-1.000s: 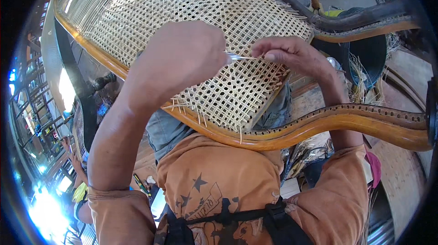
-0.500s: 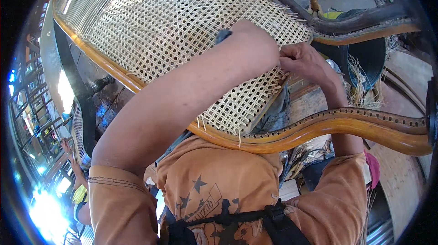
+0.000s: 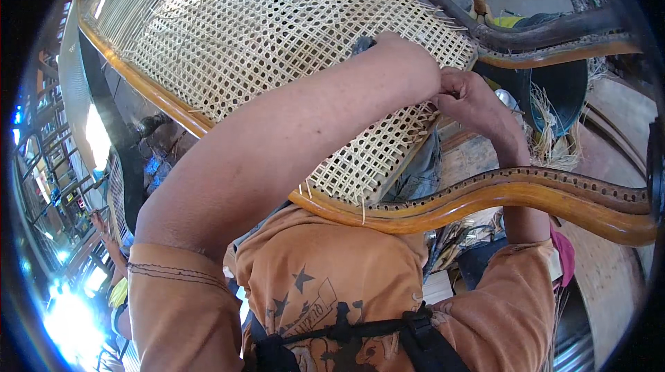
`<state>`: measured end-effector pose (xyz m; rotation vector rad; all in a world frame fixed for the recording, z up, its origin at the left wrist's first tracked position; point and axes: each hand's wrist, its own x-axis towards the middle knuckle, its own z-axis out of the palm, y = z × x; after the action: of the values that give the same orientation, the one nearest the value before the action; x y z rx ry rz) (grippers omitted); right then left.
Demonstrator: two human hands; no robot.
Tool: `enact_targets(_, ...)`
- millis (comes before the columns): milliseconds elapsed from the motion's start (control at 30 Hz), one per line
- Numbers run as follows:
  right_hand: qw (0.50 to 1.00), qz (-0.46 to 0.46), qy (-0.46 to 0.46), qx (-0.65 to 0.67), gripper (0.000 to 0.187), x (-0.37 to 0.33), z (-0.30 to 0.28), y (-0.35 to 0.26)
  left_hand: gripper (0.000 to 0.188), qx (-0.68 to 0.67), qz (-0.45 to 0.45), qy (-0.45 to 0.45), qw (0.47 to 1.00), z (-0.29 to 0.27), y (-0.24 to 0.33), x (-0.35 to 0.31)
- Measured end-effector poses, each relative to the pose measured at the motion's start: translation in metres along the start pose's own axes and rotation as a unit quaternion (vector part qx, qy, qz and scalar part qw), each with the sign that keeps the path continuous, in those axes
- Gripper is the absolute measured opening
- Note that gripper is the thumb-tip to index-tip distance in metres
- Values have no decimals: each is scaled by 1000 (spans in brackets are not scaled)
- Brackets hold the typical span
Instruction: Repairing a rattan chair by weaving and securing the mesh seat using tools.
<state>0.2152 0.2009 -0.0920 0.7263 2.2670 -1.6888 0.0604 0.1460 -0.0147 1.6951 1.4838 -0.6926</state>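
Observation:
Woven pale cane mesh (image 3: 242, 53) fills a wooden chair frame (image 3: 415, 216) whose glossy orange-brown rail is lined with small holes. Across the mesh reaches my left arm, and my left hand (image 3: 410, 67) is bent over near the right edge of the weave; its fingers are hidden. A small dark grey thing (image 3: 363, 45) shows beside that hand, too little of it to name. Right against it is my right hand (image 3: 472, 98), at the mesh's right border, its fingers curled together in a pinch. What they hold, if anything, is hidden. Loose cane ends (image 3: 451, 23) stick out along the edges.
A dark bucket (image 3: 564, 98) stands at the right, with a bundle of cane strips (image 3: 547, 119) by it. Another dark curved frame part (image 3: 554, 36) runs along the upper right. At the far left, part of another person's arm (image 3: 105, 230) shows.
My left hand and forearm have shifted slightly right, along with the dark grey thing. My right hand has moved slightly right and its fingers are turned a little.

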Motion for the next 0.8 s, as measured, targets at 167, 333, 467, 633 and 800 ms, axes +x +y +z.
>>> enact_targets(167, 996, -80, 17, -46, 10, -6, 3, 1, 20, -38, 16, 36, 998, 28, -15, -2)
enact_targets(333, 998, -20, -28, -57, 11, -3, -3, -7, 18, -8, 35, 68, 997, 41, -10, -8)
enact_targets(467, 995, -56, -28, -72, 17, -2, 1, -10, 18, 43, 39, 15, 998, 20, 4, -8)
enact_targets(633, 995, -59, 40, -63, 18, -6, 8, -1, 18, 58, 85, 32, 994, 8, 1, -4)
enact_targets(800, 997, -53, 57, -14, 18, -2, 19, 5, 21, 28, 44, -30, 998, -2, 3, 1)
